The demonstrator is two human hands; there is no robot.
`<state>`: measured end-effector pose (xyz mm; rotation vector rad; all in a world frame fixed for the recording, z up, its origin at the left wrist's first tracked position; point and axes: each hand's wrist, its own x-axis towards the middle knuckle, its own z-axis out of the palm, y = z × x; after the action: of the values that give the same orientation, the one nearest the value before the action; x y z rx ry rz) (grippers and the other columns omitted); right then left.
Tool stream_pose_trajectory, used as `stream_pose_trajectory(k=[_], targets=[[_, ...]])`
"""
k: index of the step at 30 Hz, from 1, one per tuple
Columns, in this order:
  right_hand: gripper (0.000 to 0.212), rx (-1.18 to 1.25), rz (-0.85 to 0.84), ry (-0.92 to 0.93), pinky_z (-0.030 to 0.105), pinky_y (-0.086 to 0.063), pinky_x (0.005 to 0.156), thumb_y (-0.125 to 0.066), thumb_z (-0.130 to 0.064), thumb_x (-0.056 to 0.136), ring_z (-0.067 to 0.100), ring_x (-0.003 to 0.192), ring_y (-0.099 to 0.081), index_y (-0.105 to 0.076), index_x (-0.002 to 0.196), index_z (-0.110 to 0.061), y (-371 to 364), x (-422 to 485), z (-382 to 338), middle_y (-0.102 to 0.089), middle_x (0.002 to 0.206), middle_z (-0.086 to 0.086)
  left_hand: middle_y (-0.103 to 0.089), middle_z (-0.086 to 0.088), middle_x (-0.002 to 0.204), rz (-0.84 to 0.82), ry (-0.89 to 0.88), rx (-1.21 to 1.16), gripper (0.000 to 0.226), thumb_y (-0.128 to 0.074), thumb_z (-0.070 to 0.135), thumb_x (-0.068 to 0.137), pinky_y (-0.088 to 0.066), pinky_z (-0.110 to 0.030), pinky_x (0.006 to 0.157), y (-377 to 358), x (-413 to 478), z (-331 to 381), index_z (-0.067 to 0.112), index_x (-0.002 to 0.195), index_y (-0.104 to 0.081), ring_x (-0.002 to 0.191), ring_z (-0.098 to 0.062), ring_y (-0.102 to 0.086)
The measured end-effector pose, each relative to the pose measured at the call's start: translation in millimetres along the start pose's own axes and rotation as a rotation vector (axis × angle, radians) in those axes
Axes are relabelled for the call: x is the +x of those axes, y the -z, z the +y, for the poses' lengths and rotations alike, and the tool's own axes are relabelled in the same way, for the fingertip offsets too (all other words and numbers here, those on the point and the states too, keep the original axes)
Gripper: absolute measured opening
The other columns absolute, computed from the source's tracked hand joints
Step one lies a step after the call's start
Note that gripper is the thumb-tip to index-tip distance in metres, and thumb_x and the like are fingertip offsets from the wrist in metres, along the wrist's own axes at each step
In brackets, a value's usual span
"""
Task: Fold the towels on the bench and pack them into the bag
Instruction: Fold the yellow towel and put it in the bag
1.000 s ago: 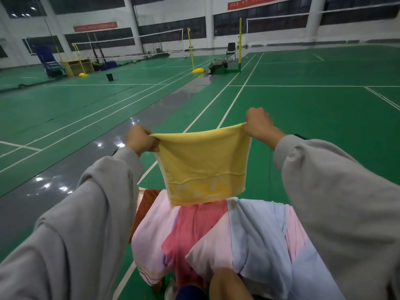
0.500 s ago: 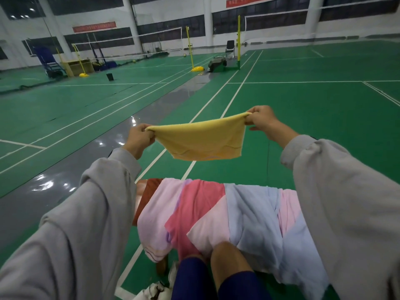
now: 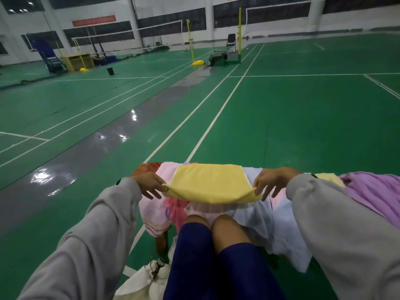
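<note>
A yellow towel (image 3: 210, 180) lies spread flat over the pile of towels on the bench. My left hand (image 3: 149, 184) pinches its near left corner and my right hand (image 3: 271, 182) pinches its near right corner, the other fingers loose. Under it lie a pale pink towel (image 3: 151, 211), a red-pink towel (image 3: 176, 213), a light blue towel (image 3: 259, 217) and a purple towel (image 3: 372, 191) at the right. The brown bench (image 3: 144, 168) shows only at its far left end. A white bag (image 3: 147, 280) sits on the floor by my left knee.
My knees in dark blue shorts (image 3: 216, 256) press against the bench front. Green court floor with white lines stretches ahead, with a wet grey strip (image 3: 86, 152) to the left. Net posts, a chair (image 3: 231, 41) and a dark bag (image 3: 217, 58) stand far off.
The yellow towel hung from both hands at chest height; my hands swung it forward and lowered it flat onto the towel pile. The view has tilted down, and the bag has come into sight.
</note>
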<state>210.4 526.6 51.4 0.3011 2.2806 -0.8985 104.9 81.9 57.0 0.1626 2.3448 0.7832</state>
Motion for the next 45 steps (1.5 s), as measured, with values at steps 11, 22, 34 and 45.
stream_pose_trajectory(k=[11, 22, 34, 45], targets=[[0.009, 0.140, 0.338, 0.081, 0.038, -0.060, 0.068, -0.064, -0.010, 0.095, 0.025, 0.070, -0.074, -0.067, 0.095, -0.002, 47.6, 61.3, -20.9, -0.069, 0.085, 0.012, -0.075, -0.007, 0.081, 0.339, -0.094, 0.044, 0.016, -0.065, 0.027, 0.095, -0.058, -0.034, 0.063, 38.4, 69.4, 32.3, 0.016, 0.085, -0.071, 0.068, -0.022, -0.073], [0.015, -0.026, 0.603, 0.028, 0.038, -0.062, 0.057, -0.055, -0.012, 0.088, 0.019, 0.055, -0.072, -0.068, 0.080, -0.007, 66.0, 140.5, -32.2, -0.071, 0.071, 0.009, -0.067, -0.017, 0.090, 0.528, -0.074, -0.029, 0.021, -0.052, 0.024, 0.100, -0.059, -0.043, 0.065, 40.8, 152.7, 49.8, 0.005, 0.099, -0.062, 0.084, -0.039, -0.068], [0.021, -0.193, 0.656, -0.093, 0.028, -0.042, 0.059, -0.054, -0.018, 0.090, 0.022, 0.061, -0.055, -0.054, 0.070, -0.015, 42.5, 201.5, -17.1, -0.059, 0.069, 0.004, -0.065, -0.020, 0.108, 0.467, -0.016, 0.026, 0.024, -0.050, 0.032, 0.103, -0.059, -0.051, 0.082, 15.1, 221.0, 21.1, 0.009, 0.103, -0.056, 0.094, -0.037, -0.064], [0.007, -0.318, 0.608, -0.033, 0.028, -0.033, 0.052, -0.051, -0.004, 0.089, 0.017, 0.063, -0.045, -0.055, 0.090, -0.010, 21.8, 204.0, -52.7, -0.055, 0.082, 0.004, -0.060, -0.024, 0.133, 0.083, 0.265, 0.025, 0.075, -0.079, 0.039, 0.088, -0.055, -0.044, 0.084, 5.6, 204.6, 20.0, -0.008, 0.137, -0.047, 0.106, -0.037, -0.062]])
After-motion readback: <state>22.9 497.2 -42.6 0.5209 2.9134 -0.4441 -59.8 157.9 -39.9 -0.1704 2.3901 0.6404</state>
